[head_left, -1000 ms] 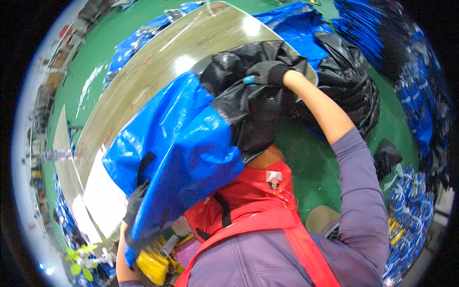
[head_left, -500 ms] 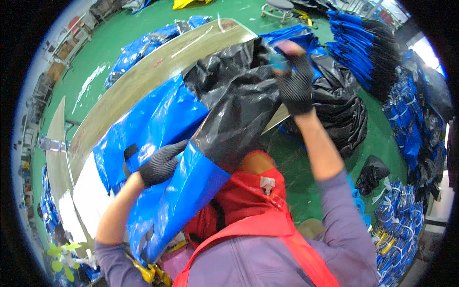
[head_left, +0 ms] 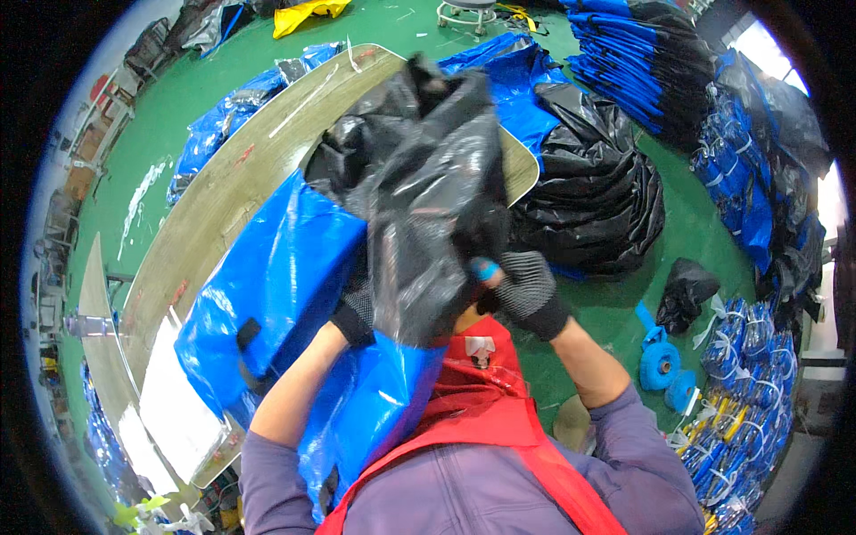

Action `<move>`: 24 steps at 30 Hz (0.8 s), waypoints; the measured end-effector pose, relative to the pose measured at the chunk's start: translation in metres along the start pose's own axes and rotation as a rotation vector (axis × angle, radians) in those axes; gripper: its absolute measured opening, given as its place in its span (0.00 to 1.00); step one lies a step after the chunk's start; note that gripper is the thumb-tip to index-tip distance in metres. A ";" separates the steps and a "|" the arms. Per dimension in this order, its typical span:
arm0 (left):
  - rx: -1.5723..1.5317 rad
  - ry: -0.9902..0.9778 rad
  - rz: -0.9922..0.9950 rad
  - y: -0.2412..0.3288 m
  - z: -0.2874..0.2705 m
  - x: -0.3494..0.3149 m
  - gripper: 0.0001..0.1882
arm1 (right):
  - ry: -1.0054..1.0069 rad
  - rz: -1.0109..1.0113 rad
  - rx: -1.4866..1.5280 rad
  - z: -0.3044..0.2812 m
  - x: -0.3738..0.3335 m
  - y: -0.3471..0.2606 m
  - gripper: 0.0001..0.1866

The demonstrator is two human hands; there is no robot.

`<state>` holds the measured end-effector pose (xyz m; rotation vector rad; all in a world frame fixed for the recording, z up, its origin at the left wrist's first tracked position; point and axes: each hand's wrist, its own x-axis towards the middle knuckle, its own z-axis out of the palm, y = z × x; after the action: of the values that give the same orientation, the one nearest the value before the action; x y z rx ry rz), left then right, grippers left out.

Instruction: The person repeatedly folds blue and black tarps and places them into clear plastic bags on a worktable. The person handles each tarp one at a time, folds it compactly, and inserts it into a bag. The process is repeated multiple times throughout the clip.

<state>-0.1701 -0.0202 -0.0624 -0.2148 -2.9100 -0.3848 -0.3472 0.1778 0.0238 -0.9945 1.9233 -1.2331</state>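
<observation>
A large, glossy blue-and-black sheet piece [head_left: 437, 196] lies over the table and rises in folds in front of me. Its black part is bunched at the far end and its blue part hangs toward my lap. My left hand [head_left: 357, 310], in a dark knit glove, reaches in under the black fold, which hides its fingers. At the right edge of the black part, my gloved right hand [head_left: 528, 292] is closed on the material. Blue tape wraps one of its digits, whose tip is bare.
The curved wooden table [head_left: 214, 201] extends to the far left. A black-and-blue heap [head_left: 593, 196] stands right of it. Blue-and-black stacks [head_left: 624, 67] and tied bundles [head_left: 740, 392] line the right side. Blue tape rolls [head_left: 660, 364] and a black crumpled piece [head_left: 687, 294] lie on the green floor.
My right hand has come down and nearer from the far end of the black part. My left hand has shifted right, from on top of the blue part to under the black fold.
</observation>
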 end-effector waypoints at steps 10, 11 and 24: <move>-0.542 0.129 -0.201 0.017 -0.047 0.071 0.21 | -0.194 -0.815 -0.673 -0.069 0.029 -0.133 0.45; -0.442 0.050 -0.145 0.022 -0.044 0.076 0.21 | -0.315 -0.930 -0.838 -0.061 0.038 -0.135 0.49; 0.268 0.599 -0.850 -0.090 -0.133 -0.082 0.44 | -0.594 -0.498 -0.443 -0.081 0.081 -0.114 0.11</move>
<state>-0.0820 -0.1517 0.0239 1.0128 -2.2656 -0.1230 -0.4255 0.1137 0.1493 -1.9081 1.5292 -0.6214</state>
